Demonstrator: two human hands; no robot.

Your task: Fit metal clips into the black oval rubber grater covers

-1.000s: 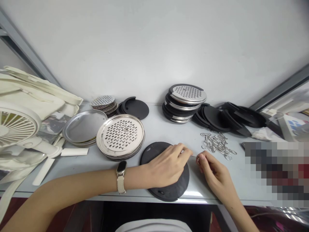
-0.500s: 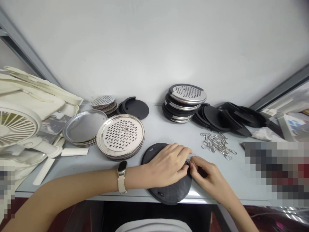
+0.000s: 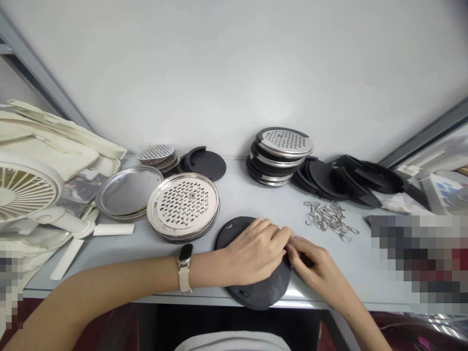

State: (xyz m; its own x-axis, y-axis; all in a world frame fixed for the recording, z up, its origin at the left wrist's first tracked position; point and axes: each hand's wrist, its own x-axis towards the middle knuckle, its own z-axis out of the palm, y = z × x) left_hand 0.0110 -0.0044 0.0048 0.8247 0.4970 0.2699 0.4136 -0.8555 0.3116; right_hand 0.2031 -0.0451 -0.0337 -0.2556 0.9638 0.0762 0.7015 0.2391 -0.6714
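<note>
A black round disc [image 3: 256, 290] lies flat at the table's front edge. My left hand [image 3: 254, 253] rests on top of it, fingers curled down and gripping its right rim. My right hand [image 3: 316, 268] meets the left one at that rim, fingertips pinched together on something small that I cannot make out. A loose heap of small metal wire clips [image 3: 329, 219] lies just beyond my right hand. A watch with a pale strap sits on my left wrist.
A stack of perforated steel discs [image 3: 183, 204] and plain steel plates [image 3: 126, 192] stand to the left. Stacked black-and-steel discs [image 3: 280, 153] and black discs [image 3: 340, 180] line the wall. A cream fan [image 3: 25, 190] is at far left.
My right hand has moved left from the bare table to the disc's right rim and now touches my left hand's fingers. The left hand has stayed on the disc.
</note>
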